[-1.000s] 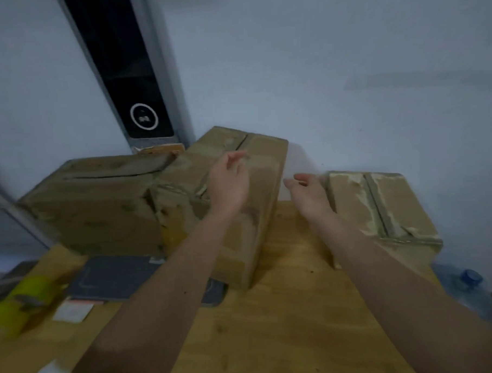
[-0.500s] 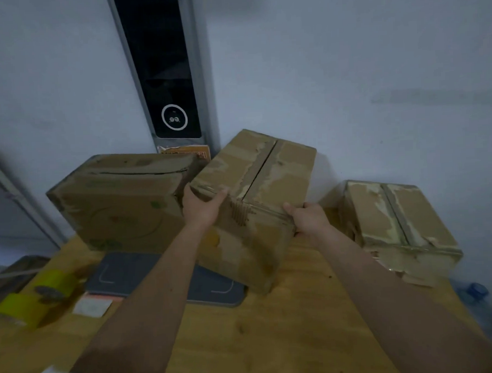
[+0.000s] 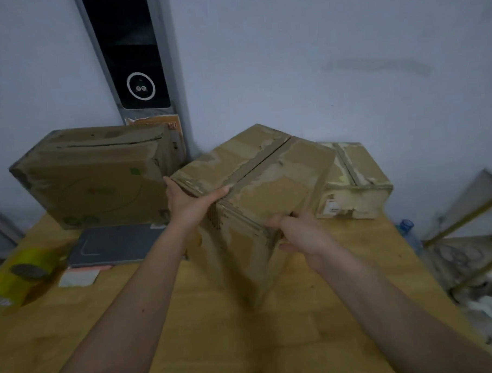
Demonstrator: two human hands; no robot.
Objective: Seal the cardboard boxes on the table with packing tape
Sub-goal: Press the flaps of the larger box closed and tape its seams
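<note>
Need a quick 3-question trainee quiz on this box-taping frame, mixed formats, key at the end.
1. True or false: both hands grip the middle box.
2. The yellow tape rolls lie at the table's: A) left edge B) right edge C) far middle
3. How many cardboard boxes are on the table?

Key: 1 true: left hand, right hand. 2 A. 3 three, counting the left box and right box.

**Middle box gripped and drawn forward**

A second ago both hands reached open toward the middle cardboard box. Now the left hand and right hand grip its near corners, and it sits nearer the person, tilted.
</note>
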